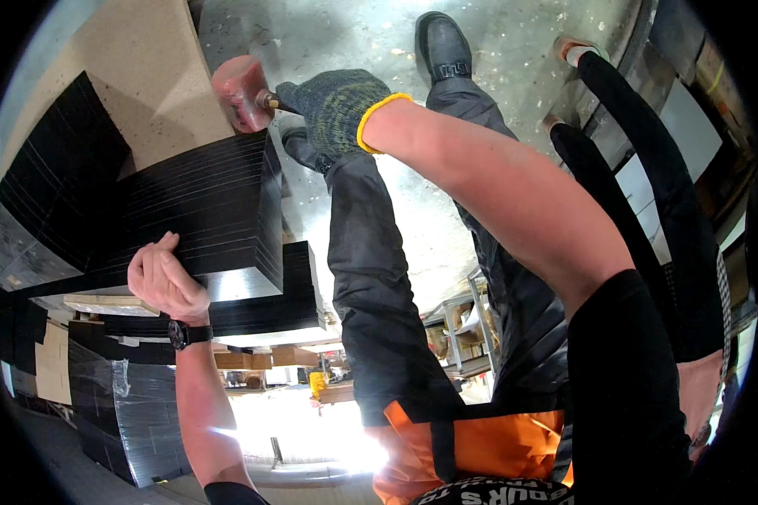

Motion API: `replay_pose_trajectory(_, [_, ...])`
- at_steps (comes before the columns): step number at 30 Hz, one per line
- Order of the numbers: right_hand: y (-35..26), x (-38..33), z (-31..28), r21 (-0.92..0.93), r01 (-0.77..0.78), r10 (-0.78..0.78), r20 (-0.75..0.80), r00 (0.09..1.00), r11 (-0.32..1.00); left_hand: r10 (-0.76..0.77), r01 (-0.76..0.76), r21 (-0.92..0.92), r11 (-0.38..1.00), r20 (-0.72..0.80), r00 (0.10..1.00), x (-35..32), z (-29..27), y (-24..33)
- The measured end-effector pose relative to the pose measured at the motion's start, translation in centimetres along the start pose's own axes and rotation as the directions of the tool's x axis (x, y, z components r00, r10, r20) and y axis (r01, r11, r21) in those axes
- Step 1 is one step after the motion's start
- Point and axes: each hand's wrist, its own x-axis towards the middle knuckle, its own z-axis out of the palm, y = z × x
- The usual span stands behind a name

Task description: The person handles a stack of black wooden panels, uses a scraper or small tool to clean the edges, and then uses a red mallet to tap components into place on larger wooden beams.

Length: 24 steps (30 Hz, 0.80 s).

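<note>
My right hand [338, 111] wears a dark knitted glove with a yellow cuff. Its fingers are closed around the handle of a mallet; the mallet's red, barrel-shaped head [242, 93] is beside the far right corner of a stack of black boards [202, 198]. I cannot tell whether the head touches the stack. Bare and with a dark watch at the wrist, my left hand [167, 273] is closed, its fingers curled at the near edge of that stack. Thin lines on the stack mark the separate boards.
Another stack of black boards [55, 177] stands to the left, by a large tan board [135, 71]. More black boards [299, 286] lie lower down. Film-wrapped goods [147, 421] are at lower left. At right stands another person in black trousers [648, 151], near my legs.
</note>
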Motion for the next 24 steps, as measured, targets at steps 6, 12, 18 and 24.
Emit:
replay_pose_trajectory(6, [0.4, 0.7, -0.2, -0.117, 0.061, -0.051, 0.088, 0.995, 0.991, -0.019, 0.019, -0.019, 1.000, 0.007, 1.000, 0.0, 0.1, -0.1])
replay_pose_trajectory(12, [0.7, 2.1, 0.8, -0.056, 0.021, -0.016, 0.083, 0.996, 0.998, 0.008, -0.007, 0.037, 0.999, -0.008, 1.000, 0.2, 0.0, 0.3])
replay_pose_trajectory(18, [0.6, 2.4, 1.3, -0.008, -0.047, 0.047, -0.039, 0.998, 0.999, -0.018, 0.018, -0.009, 1.000, -0.045, 0.999, 0.1, 0.4, 0.2])
replay_pose_trajectory(24, [0.7, 2.7, 0.7, -0.033, -0.004, 0.006, 0.050, 0.999, 0.999, -0.041, 0.040, -0.019, 0.999, -0.047, 0.998, -0.4, 0.5, -0.2])
